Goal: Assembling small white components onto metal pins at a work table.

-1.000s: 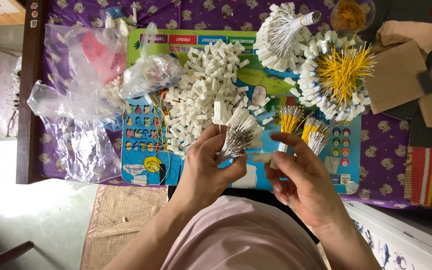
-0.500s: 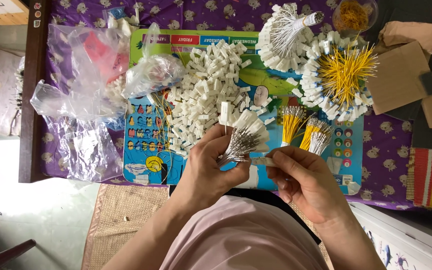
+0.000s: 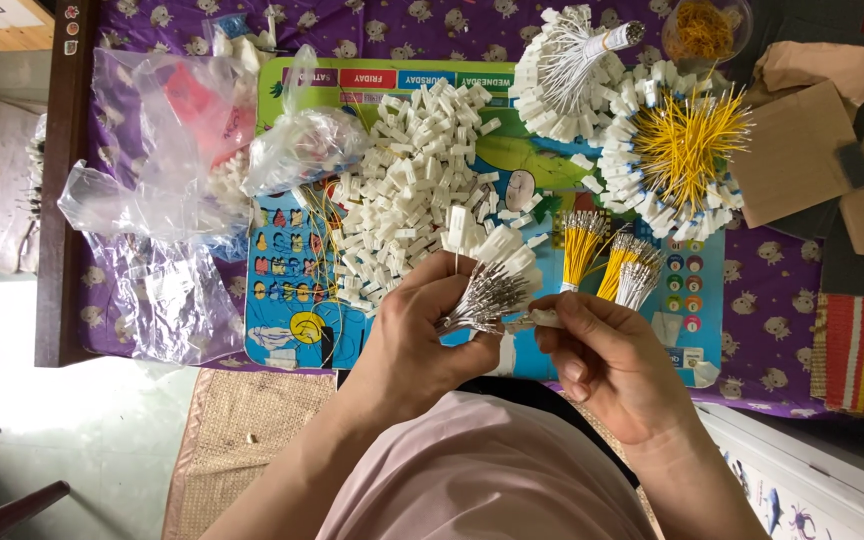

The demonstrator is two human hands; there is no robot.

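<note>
**Wire bundle held between two hands above a crowded worktop**

At the centre of the head view, a bundle of white wires with white connector ends is gripped in the left hand. The fingers are clenched around the bare lower ends of the bundle, and the connectors are fanned out upward and to the right. The long axis of the bundle is seen to run from lower left to upper right, tilted away from the body. The right hand is held just beside it on the right, with thumb and fingers pinched on a single small pale piece, whose tip is pointed left toward the base of the bundle. Whether that piece touches the bundle cannot be told. The bundle is thus in the left hand, and the right hand is nearer to its gathered base.

Behind the hands, on the worktop covered in purple patterned cloth, a colourful printed mat is laid. On it a heap of loose white connectors is piled, and two small bunches of yellow wires are set to the right. Farther back, a round cluster of yellow wires and a cluster of white wires are seen. Clear plastic bags are spread at the left.
</note>
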